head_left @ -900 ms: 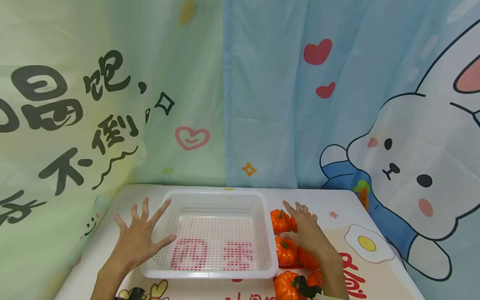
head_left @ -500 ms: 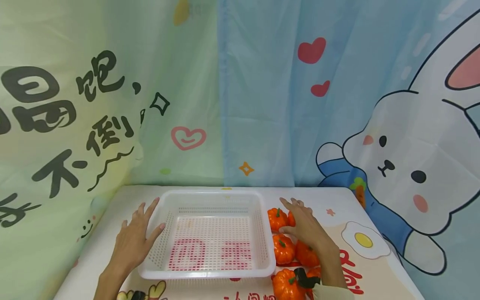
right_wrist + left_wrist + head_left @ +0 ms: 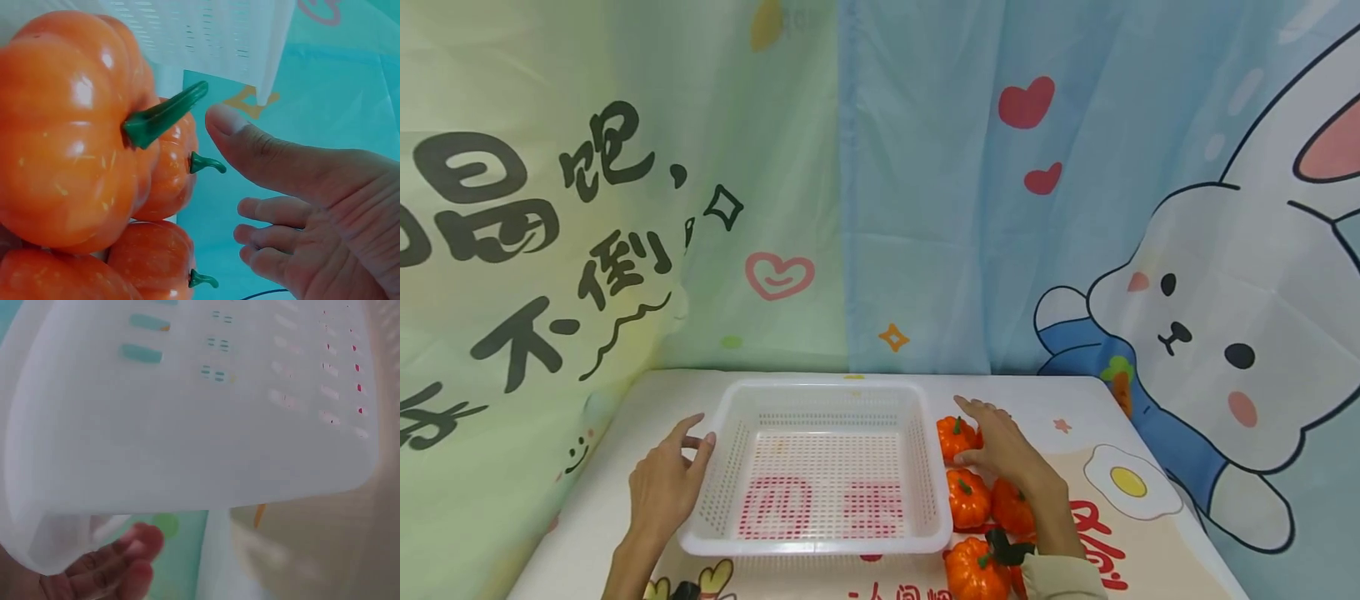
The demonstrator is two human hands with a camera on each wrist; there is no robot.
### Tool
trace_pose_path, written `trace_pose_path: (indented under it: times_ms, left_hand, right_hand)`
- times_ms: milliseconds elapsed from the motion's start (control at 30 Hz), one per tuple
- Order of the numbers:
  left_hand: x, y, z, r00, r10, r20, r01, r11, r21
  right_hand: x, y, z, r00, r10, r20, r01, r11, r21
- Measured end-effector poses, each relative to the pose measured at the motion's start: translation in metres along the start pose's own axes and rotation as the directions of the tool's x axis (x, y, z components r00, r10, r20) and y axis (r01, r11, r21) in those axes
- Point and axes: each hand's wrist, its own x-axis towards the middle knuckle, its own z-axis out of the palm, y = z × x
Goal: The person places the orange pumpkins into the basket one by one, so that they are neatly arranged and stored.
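Observation:
A white perforated plastic basket (image 3: 816,548) stands in the middle of the table. At its left side my left hand (image 3: 662,483) has its fingers loosely bent, the thumb and index tips close to the rim. In the left wrist view the basket wall (image 3: 187,450) fills most of the picture, with fingertips (image 3: 147,540) by the rim; contact is unclear. Several orange toy pumpkins (image 3: 967,498) with green stems lie along the basket's right side. Over the far ones hovers my right hand (image 3: 1011,454), thumb apart from the fingers. The right wrist view shows it apart from the nearest pumpkin (image 3: 69,137).
A printed mat (image 3: 1165,554) covers part of the white table (image 3: 677,392). Behind the table hangs a patterned curtain (image 3: 917,208) with hearts and a rabbit. Black wrist straps (image 3: 1007,550) are partly visible near the front edge.
My left hand, spread wide earlier, has drawn its fingers in and bent them beside the basket's left rim. The right hand stays over the pumpkins, nearly unmoved. The basket stays put.

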Motion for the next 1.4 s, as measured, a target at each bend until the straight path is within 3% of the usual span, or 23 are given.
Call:
trace_pose_path:
  times_ms: [600, 1067, 1400]
  left_hand:
    - [0.000, -0.002, 0.010, 0.999, -0.010, -0.045, 0.005, 0.995, -0.103]
    - [-0.003, -0.004, 0.014, 0.997, -0.061, -0.043, 0.055, 0.989, -0.137]
    - [-0.001, -0.004, 0.014, 0.997, -0.062, -0.053, 0.055, 0.989, -0.137]
  right_hand:
    - [0.017, 0.001, 0.010, 0.999, -0.003, 0.048, 0.001, 1.000, 0.026]
    - [0.021, 0.005, 0.019, 0.997, -0.019, 0.077, 0.018, 1.000, 0.009]
    - [0.024, 0.005, 0.025, 0.996, 0.009, 0.088, -0.009, 1.000, -0.001]
